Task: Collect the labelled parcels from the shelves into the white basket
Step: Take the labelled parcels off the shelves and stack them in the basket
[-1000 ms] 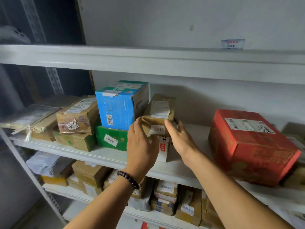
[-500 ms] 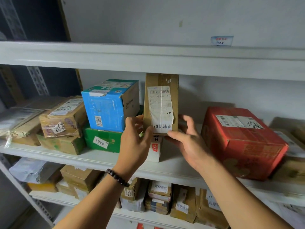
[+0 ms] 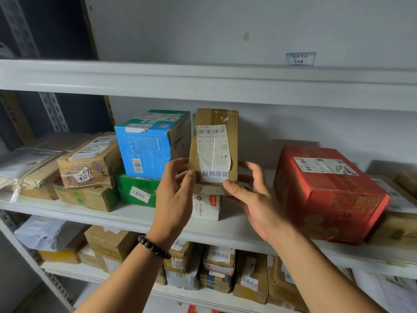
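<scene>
A narrow brown parcel (image 3: pixel 214 123) with a white shipping label stands upright at the middle shelf, its label facing me. My left hand (image 3: pixel 174 195) pinches its lower left edge and my right hand (image 3: pixel 252 197) grips its lower right corner, thumb on the front. Under it stands a small white parcel (image 3: pixel 206 207) with a red mark. A blue box (image 3: pixel 146 150) sits on a green box (image 3: pixel 137 190) just to the left. The white basket is not in view.
A large red box (image 3: pixel 325 195) fills the right of the middle shelf (image 3: pixel 112 219). Taped brown parcels (image 3: pixel 88 163) and flat bags lie at the left. The shelf below holds several labelled brown parcels (image 3: pixel 220 258). The upper shelf (image 3: pixel 203 82) hangs close above the held parcel.
The brown parcel, lying flat on the white one a second ago, was tipped upright with its label toward me. Since half a second ago it has barely moved.
</scene>
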